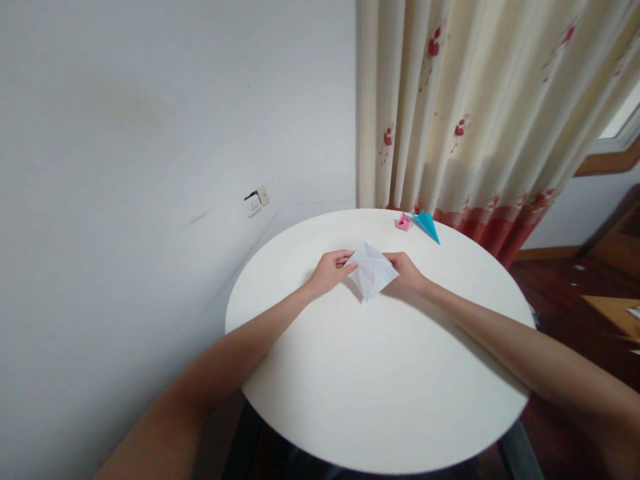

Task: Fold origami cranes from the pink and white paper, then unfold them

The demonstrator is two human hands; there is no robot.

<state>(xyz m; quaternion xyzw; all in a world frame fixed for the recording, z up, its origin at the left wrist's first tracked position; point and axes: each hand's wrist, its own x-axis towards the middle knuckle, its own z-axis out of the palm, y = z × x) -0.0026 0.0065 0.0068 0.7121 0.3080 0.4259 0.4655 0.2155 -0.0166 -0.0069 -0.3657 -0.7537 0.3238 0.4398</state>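
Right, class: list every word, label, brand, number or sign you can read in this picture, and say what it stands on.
None: no readable text anywhere.
White folded paper held by the left hand and right hand: blank.
Pink paper model and blue paper plane: no writing.
Wall socket: any marking too small to read.
Curtain: red flower print only, no letters.

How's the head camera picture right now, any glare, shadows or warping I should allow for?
Head view: soft even light, no glare on the round table; faint shadows under the left hand, right hand and white paper; wide-angle warping bends the curtain and stretches the forearms; sharp enough.
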